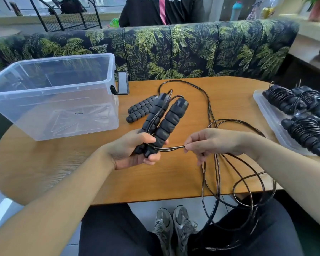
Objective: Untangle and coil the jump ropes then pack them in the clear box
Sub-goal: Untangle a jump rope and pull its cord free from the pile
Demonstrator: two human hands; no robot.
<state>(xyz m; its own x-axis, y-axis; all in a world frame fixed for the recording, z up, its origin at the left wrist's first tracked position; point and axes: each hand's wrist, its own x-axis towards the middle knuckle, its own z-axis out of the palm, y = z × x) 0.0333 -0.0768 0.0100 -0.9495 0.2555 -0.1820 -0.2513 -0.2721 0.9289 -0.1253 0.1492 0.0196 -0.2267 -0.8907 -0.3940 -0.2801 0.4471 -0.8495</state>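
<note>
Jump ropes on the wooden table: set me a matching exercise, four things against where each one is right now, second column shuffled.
Things:
1. Clear box
2. Pair of handles with cord wound on
3. Spare pair of handles
4. Coiled jump ropes

Places:
A. On the clear lid at the table's right edge
B. Gripped in the left hand
C. Lying on the table beside the box
D. Standing at the table's left, with no rope inside

The right hand pinches the cord.

Pairs: 1-D, 2-B, 3-C, 4-A
</note>
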